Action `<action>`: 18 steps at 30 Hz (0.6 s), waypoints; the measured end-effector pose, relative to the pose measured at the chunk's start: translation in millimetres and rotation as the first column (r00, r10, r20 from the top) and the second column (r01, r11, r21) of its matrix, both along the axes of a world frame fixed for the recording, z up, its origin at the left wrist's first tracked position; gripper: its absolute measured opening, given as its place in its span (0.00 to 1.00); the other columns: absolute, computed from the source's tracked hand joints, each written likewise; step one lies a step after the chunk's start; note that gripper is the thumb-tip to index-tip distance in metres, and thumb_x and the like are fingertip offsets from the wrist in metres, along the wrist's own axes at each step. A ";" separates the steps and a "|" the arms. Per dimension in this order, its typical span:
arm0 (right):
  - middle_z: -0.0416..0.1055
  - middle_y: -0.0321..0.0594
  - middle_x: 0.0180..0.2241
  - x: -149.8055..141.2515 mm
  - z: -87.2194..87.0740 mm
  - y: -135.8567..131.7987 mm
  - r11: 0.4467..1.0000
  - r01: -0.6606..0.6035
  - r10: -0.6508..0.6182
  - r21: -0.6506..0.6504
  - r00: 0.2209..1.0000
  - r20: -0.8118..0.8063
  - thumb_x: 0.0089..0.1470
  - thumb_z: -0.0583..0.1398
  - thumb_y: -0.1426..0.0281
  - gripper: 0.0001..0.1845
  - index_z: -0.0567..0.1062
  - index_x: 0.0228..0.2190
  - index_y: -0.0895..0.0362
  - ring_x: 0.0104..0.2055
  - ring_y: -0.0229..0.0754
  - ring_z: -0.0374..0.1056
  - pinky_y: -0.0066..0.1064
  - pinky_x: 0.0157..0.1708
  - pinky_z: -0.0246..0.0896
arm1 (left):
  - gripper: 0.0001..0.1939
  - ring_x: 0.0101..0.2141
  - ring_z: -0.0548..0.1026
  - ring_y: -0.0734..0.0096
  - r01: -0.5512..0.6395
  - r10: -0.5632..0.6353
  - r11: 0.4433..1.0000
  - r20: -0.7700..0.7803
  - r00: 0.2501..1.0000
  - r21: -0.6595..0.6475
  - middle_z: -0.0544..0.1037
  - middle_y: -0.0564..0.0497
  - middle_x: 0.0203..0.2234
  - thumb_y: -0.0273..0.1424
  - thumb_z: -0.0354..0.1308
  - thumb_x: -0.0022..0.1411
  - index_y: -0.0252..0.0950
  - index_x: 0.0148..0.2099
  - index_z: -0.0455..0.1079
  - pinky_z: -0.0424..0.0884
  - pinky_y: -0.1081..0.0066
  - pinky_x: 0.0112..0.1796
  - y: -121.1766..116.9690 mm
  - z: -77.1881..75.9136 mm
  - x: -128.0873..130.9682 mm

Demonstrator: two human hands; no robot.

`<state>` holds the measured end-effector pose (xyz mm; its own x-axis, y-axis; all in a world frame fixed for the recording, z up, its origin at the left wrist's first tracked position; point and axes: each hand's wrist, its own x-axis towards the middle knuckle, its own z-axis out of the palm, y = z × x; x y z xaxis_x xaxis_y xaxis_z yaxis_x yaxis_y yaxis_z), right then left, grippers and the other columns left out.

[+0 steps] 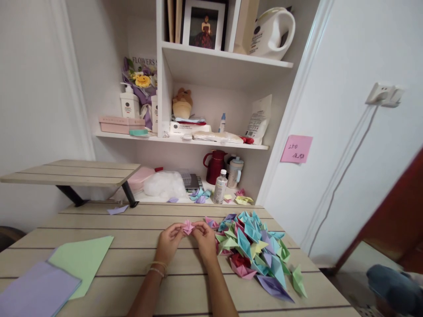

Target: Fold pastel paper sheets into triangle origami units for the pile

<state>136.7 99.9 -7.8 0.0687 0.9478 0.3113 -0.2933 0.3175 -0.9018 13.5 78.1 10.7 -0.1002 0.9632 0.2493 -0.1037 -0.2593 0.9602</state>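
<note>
A small pink folded-paper piece [188, 227] is held up over the middle of the table, pinched between both hands. My left hand [169, 240] grips its left side with thumb and fingers closed; bracelets circle that wrist. On the other side, my right hand [204, 240] pinches the piece's right edge. Close to the right hand lies a heap of folded paper boats [253, 246] in blue, green, pink, purple, yellow and red. The fingertips cover the outer edges of the pink piece.
Purple paper sheets [36, 290] and green paper [87, 259] lie at the table's left. A raised wooden stand [72, 171] occupies the back left. Behind the table, a shelf holds a clear bottle [220, 188], a red jug [215, 167] and more folded paper [200, 195].
</note>
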 end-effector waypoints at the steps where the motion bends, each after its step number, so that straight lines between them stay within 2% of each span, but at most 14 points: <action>1: 0.72 0.38 0.24 0.4 -0.5 0.5 1.000 -0.001 0.001 -0.009 1.000 0.000 0.42 0.59 0.69 0.07 0.72 0.27 0.59 0.27 0.39 0.68 0.28 0.29 0.62 | 0.11 0.28 0.76 0.64 -0.002 0.002 1.000 -0.004 1.000 -0.001 0.77 0.47 0.24 0.33 0.59 0.46 0.33 0.33 0.72 0.72 0.67 0.35 0.7 -0.8 -0.7; 5: 0.72 0.38 0.23 -0.3 -0.7 0.2 1.000 -0.013 0.013 -0.002 1.000 0.022 0.41 0.61 0.65 0.10 0.71 0.25 0.60 0.26 0.38 0.68 0.27 0.28 0.62 | 0.12 0.30 0.75 0.65 -0.028 0.028 1.000 -0.037 0.999 0.004 0.77 0.48 0.25 0.35 0.59 0.47 0.32 0.33 0.71 0.71 0.68 0.35 4.5 -5.2 -1.9; 10: 0.74 0.40 0.26 -0.1 0.0 -1.4 0.998 0.005 -0.013 0.068 0.991 0.131 0.42 0.62 0.63 0.17 0.71 0.35 0.59 0.28 0.42 0.70 0.31 0.29 0.64 | 0.16 0.29 0.75 0.67 -0.044 0.052 0.997 -0.141 0.989 0.060 0.76 0.49 0.25 0.35 0.59 0.48 0.34 0.40 0.69 0.71 0.69 0.33 7.2 -9.1 -3.6; 13: 0.74 0.43 0.29 3.2 0.9 -2.4 0.990 0.048 -0.087 0.132 0.948 0.306 0.45 0.60 0.62 0.15 0.74 0.34 0.58 0.31 0.44 0.70 0.33 0.31 0.64 | 0.12 0.31 0.74 0.66 -0.013 0.052 0.990 -0.274 0.960 0.143 0.77 0.48 0.27 0.35 0.57 0.50 0.34 0.36 0.73 0.70 0.70 0.34 6.1 -7.5 -6.0; 18: 0.74 0.42 0.27 6.6 2.3 -4.0 0.965 0.113 -0.219 0.237 0.845 0.488 0.46 0.60 0.62 0.11 0.77 0.25 0.56 0.30 0.44 0.68 0.33 0.29 0.63 | 0.11 0.28 0.73 0.67 -0.075 0.178 0.963 -0.397 0.901 0.260 0.75 0.49 0.23 0.36 0.55 0.51 0.35 0.25 0.73 0.69 0.72 0.31 5.5 -3.2 -10.4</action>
<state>143.3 96.0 -5.5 0.0025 0.8543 0.5198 0.2596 0.5014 -0.8253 3.1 83.6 7.5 -0.0560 0.8584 0.5099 0.3369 -0.4645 0.8190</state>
